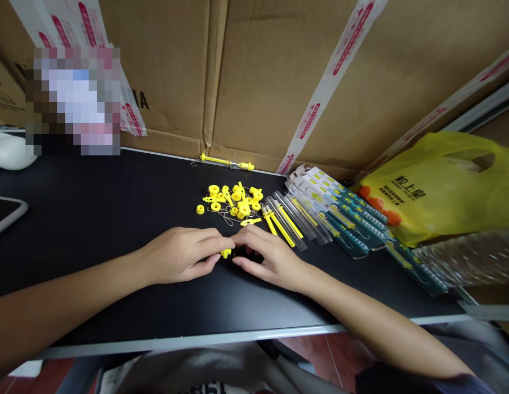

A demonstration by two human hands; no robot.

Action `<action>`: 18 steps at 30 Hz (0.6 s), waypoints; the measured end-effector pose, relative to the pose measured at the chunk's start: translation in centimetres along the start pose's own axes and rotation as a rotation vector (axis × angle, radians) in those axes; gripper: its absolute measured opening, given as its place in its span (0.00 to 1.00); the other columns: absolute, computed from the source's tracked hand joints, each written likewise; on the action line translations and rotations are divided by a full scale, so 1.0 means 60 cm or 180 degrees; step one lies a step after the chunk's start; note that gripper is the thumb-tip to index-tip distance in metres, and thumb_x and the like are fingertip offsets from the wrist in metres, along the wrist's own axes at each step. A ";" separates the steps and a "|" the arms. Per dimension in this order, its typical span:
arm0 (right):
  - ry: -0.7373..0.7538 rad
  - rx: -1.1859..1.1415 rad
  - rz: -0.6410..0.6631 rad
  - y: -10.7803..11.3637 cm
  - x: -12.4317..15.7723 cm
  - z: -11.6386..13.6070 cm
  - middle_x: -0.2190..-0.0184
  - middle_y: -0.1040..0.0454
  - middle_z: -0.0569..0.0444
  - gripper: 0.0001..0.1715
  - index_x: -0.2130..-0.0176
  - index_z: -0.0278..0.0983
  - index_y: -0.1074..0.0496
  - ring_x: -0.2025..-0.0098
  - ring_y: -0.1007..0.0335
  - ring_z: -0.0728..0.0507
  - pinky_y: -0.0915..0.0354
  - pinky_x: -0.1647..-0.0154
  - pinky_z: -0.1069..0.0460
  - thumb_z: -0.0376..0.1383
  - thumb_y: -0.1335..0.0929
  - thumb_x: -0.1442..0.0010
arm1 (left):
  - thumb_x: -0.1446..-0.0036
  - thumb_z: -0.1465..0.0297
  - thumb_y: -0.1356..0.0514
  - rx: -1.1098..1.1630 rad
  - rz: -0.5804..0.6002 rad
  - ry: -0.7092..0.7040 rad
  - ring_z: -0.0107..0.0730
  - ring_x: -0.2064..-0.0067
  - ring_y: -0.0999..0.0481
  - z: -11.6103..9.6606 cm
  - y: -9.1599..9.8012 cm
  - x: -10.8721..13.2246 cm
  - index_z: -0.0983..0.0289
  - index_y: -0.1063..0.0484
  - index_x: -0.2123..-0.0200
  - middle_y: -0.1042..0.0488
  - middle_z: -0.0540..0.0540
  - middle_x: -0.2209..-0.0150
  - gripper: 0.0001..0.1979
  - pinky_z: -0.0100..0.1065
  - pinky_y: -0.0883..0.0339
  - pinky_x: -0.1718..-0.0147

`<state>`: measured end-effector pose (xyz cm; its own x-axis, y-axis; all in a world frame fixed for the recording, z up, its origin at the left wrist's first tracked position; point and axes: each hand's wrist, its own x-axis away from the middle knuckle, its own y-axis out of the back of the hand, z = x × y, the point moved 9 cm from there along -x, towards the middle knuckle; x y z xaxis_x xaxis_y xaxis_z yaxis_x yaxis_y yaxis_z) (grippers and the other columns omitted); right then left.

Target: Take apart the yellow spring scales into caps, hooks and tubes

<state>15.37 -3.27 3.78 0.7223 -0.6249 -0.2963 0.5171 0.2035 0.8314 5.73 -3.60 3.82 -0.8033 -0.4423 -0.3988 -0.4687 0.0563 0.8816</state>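
Over the black desk, my left hand [184,254] pinches a small yellow plastic part [226,253] between thumb and fingers. Only the part's end shows. My right hand [271,253] is right beside it, its fingertips meeting those of the left. The right thumb stands apart from the curved fingers, and nothing shows between them. Just beyond both hands lies a loose pile of yellow plastic rings and caps [243,208] mixed with thin metal wire hooks [227,218]. To its right, clear plastic tubes [298,219] and yellow rods [282,225] lie side by side.
One yellow-and-clear assembled piece [227,162] lies at the desk's back edge. Printed blister packs [345,213] are stacked on the right, near a yellow plastic bag [439,186] and nested clear plastic [468,257]. Large cardboard boxes [258,82] stand behind. A white-edged device [8,213] is at left.
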 end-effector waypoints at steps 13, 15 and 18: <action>-0.0006 0.0000 0.0044 -0.003 0.001 -0.001 0.61 0.32 0.49 0.14 0.52 0.37 0.35 0.61 0.34 0.46 0.35 0.61 0.51 0.38 0.37 0.37 | 0.38 0.70 0.50 0.0001 -0.0048 0.0100 0.25 0.62 0.26 0.006 -0.001 0.000 0.61 0.36 0.52 0.28 0.51 0.61 0.12 0.25 0.35 0.63; -0.0003 -0.0011 0.0047 -0.003 0.001 -0.001 0.61 0.31 0.49 0.14 0.52 0.37 0.35 0.61 0.34 0.46 0.34 0.61 0.51 0.38 0.37 0.37 | 0.39 0.71 0.50 0.0021 -0.0046 0.0082 0.25 0.63 0.27 0.005 -0.002 0.000 0.61 0.37 0.51 0.28 0.51 0.61 0.13 0.25 0.35 0.64; 0.0006 -0.0020 0.0040 -0.002 0.001 0.000 0.61 0.31 0.49 0.13 0.53 0.37 0.35 0.60 0.34 0.46 0.35 0.61 0.51 0.38 0.37 0.37 | 0.40 0.73 0.50 0.0064 -0.0004 0.0074 0.25 0.64 0.27 0.004 -0.004 0.002 0.61 0.37 0.51 0.28 0.50 0.61 0.13 0.25 0.35 0.64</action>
<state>15.33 -3.32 3.66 0.7296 -0.6209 -0.2867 0.5108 0.2160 0.8321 5.64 -3.48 3.50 -0.7941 -0.4630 -0.3937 -0.4772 0.0738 0.8757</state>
